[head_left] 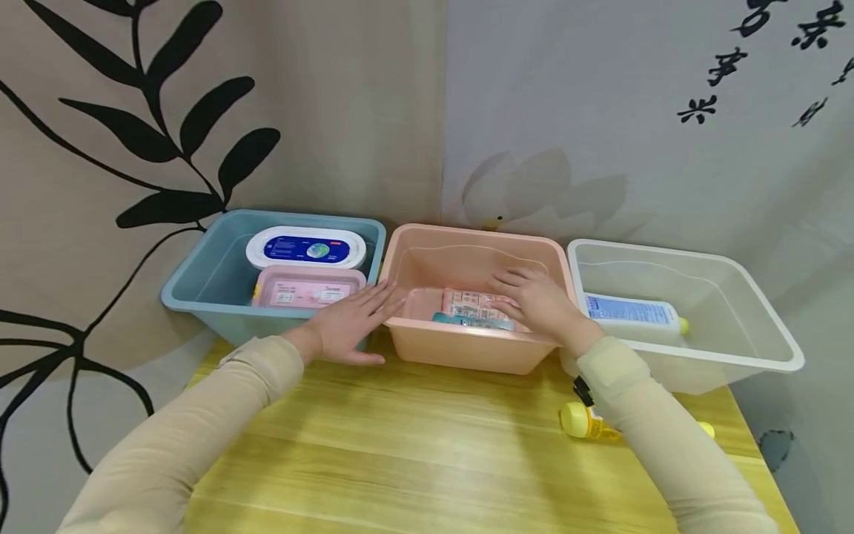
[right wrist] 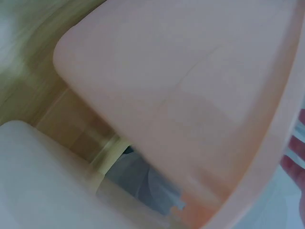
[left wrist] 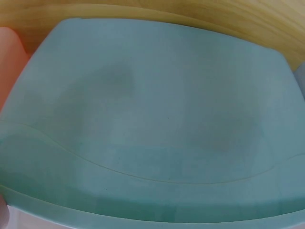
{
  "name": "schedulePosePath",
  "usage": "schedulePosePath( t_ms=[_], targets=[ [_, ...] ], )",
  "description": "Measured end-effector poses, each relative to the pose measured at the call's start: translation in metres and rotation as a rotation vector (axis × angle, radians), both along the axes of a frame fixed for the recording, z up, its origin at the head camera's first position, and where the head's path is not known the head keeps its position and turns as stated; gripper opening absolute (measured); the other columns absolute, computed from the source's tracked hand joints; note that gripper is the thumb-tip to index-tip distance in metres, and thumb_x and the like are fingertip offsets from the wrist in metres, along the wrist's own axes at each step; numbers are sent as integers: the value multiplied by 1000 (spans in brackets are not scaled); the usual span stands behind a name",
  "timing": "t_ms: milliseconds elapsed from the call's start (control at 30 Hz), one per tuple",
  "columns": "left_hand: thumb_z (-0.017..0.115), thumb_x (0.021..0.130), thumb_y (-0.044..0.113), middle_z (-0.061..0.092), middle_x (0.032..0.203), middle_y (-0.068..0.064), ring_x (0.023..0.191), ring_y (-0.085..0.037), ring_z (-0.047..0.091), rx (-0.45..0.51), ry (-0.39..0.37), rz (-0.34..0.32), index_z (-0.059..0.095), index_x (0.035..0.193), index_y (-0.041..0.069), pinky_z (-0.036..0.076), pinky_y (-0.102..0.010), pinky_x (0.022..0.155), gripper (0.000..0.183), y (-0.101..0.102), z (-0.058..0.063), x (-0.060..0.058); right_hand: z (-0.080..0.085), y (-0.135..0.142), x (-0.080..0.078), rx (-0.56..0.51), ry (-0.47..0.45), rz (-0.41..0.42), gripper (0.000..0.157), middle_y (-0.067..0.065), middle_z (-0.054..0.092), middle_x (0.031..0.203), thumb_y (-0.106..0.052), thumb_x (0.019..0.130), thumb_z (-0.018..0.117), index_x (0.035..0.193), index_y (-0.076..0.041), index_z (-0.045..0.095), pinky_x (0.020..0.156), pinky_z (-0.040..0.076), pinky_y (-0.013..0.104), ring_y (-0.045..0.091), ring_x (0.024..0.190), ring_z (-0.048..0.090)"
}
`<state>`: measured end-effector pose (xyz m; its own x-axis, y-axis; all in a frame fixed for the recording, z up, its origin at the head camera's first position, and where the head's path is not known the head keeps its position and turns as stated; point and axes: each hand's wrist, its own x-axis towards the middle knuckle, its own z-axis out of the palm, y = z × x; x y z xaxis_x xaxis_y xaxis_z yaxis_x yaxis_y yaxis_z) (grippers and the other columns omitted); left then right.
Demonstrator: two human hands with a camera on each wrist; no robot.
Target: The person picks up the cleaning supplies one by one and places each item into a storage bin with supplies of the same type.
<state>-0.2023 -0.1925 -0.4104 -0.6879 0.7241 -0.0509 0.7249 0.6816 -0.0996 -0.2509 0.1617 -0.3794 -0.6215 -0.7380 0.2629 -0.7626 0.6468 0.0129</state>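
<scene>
My left hand [head_left: 356,322] lies with its fingers straight at the left rim of the pink bin [head_left: 467,350], beside the blue bin [head_left: 243,319]. Over the pink bin's right side reaches my right hand [head_left: 539,305], fingers extended and holding nothing that I can see. Inside that bin are a pink-and-white printed packet [head_left: 460,302] and a slim teal item [head_left: 467,321]. The left wrist view is filled by the blue bin's wall [left wrist: 152,119]. In the right wrist view, fingertips [right wrist: 296,164] show past the pink bin's rim [right wrist: 267,171].
The blue bin holds a white tub with a blue label [head_left: 307,248] and a pink pack [head_left: 310,288]. In the white bin [head_left: 727,360] lies a white bottle [head_left: 630,310] with a yellow cap. A yellow-capped bottle [head_left: 575,420] lies on the wooden table [head_left: 414,445], partly behind my right sleeve.
</scene>
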Motion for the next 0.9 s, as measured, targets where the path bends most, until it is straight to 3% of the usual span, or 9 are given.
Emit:
schedulePosePath(
  t_ms=[200, 500, 700, 900],
  targets=[
    [37, 84, 73, -3, 159, -12, 146, -31, 5, -3, 4, 5, -5, 151, 16, 12, -43, 119, 98, -2, 0, 0, 2, 16, 6, -1, 10, -7, 45, 13, 56, 133, -28, 89, 61, 129, -8, 57, 107, 35, 48, 36, 123, 49],
    [37, 83, 74, -3, 158, -14, 146, -33, 5, -9, 44, 7, -6, 151, 15, 11, -44, 119, 101, -3, -2, 1, 2, 40, 20, -38, 32, -47, 53, 14, 55, 133, -30, 85, 65, 131, -8, 55, 103, 39, 50, 34, 122, 50],
    [38, 82, 75, 8, 158, -17, 145, -35, 13, -17, 110, 7, 4, 152, 13, 15, -46, 118, 100, -2, -2, 3, 0, 59, 32, -97, 51, -79, 54, 16, 55, 133, -34, 86, 62, 132, -7, 53, 101, 39, 53, 37, 120, 49],
    [38, 83, 73, 19, 155, -19, 143, -36, 20, 51, 137, 33, 13, 151, 13, 20, -48, 117, 94, 1, 0, 3, -3, 80, 47, -109, 83, -92, 55, 16, 58, 129, -45, 92, 52, 131, -7, 54, 99, 39, 53, 39, 117, 51]
  ],
)
